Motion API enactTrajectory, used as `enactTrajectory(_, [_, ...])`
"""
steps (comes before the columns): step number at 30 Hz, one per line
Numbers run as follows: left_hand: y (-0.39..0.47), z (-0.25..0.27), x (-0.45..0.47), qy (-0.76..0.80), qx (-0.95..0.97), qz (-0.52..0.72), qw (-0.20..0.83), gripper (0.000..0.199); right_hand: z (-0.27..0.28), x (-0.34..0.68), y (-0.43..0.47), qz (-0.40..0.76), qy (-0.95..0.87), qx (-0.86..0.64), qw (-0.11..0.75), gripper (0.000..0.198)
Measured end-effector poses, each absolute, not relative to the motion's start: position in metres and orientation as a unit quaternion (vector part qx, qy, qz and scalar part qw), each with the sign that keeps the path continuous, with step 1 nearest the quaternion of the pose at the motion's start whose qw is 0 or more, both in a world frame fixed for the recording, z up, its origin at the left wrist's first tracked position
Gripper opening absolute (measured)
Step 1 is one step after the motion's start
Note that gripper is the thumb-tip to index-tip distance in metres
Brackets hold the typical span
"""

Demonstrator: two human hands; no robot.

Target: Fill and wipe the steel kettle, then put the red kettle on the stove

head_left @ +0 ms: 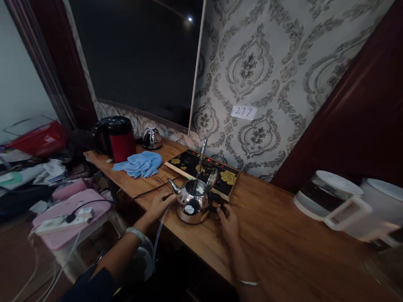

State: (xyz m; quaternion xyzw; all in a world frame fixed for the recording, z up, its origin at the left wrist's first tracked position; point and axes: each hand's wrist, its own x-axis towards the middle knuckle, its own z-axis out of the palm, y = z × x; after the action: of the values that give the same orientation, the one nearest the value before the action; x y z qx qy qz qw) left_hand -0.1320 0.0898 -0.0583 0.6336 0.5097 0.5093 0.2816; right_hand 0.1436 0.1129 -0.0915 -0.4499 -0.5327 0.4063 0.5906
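Note:
A small shiny metal kettle (pixel 191 205) stands upright near the table's front edge, with its hinged lid (pixel 212 179) raised. My right hand (pixel 229 222) has its fingers closed on the kettle's black handle (pixel 215 202). On the other side my left hand (pixel 159 205) grips the kettle's side below the spout (pixel 172 184); its fingertips are partly hidden. Behind the kettle is a black tea stove (pixel 225 176) with gold flowers and a lit red light. Its slim metal tap (pixel 202 156) reaches over the kettle's opening. A clear tube (pixel 158 240) hangs beside my left wrist.
A blue cloth (pixel 140 163), a red and black electric kettle (pixel 119 140) and a second small metal kettle (pixel 151 138) stand left on the wooden table (pixel 267 243). White-handled jugs (pixel 329 196) are at right. A pink stool (pixel 68 220) holds a power strip (pixel 74 220).

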Motion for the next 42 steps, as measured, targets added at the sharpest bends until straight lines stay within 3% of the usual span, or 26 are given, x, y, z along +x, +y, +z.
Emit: enactTrajectory(42, [0.0909, -0.0615, -0.1323, 0.507, 0.633, 0.511, 0.286, 0.038, -0.0964, 0.1453, 0.1150, 0.386, -0.541, -0.463, 0.587, 0.038])
